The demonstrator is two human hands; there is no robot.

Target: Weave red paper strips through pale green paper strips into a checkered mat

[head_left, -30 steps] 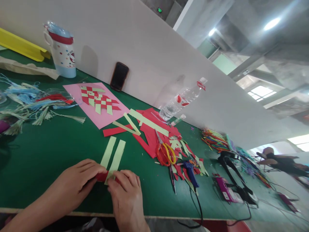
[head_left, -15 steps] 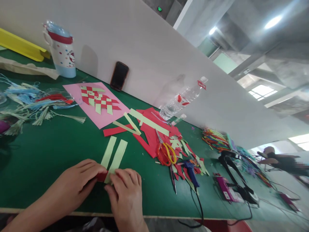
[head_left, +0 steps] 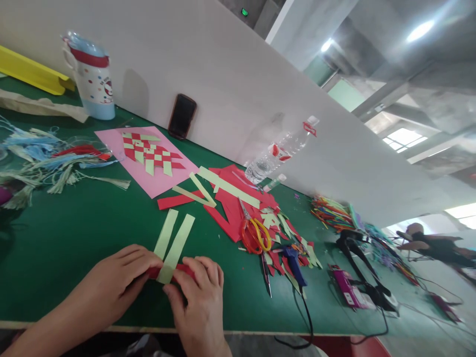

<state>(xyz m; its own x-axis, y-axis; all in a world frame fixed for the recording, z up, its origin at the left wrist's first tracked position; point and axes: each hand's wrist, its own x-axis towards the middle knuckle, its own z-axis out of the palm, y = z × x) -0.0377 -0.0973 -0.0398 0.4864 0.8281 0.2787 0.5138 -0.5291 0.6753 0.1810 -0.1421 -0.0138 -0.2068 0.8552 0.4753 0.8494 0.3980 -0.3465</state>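
Thin red paper strip (head_left: 186, 269) | pinched narrowly between fingers of left hand (head_left: 119, 280) and right hand (head_left: 197, 302) | crossed by 2 pale green paper strips (head_left: 177, 243) | placed in front of rectangular pink paper sheet (head_left: 111, 141) | light, limp: best gripped at crossing

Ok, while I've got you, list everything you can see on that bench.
green work table: 1, dark green, under everything
pale green paper strips: 2, pale green, crossing the red strip at the hands
red paper strip: 1, red, between the hands
woven paper mat: 1, red and pale green, on the pink sheet
pink paper sheet: 1, pink, left of centre
paper offcuts: many, mostly red, centre
scissors: 1, orange and yellow handles, on the offcuts
glue gun: 1, blue, right of the scissors
water bottle: 1, clear, by the wall
phone: 1, black, against the wall
left hand: 1, holding the strips' crossing
right hand: 1, pinching the red strip
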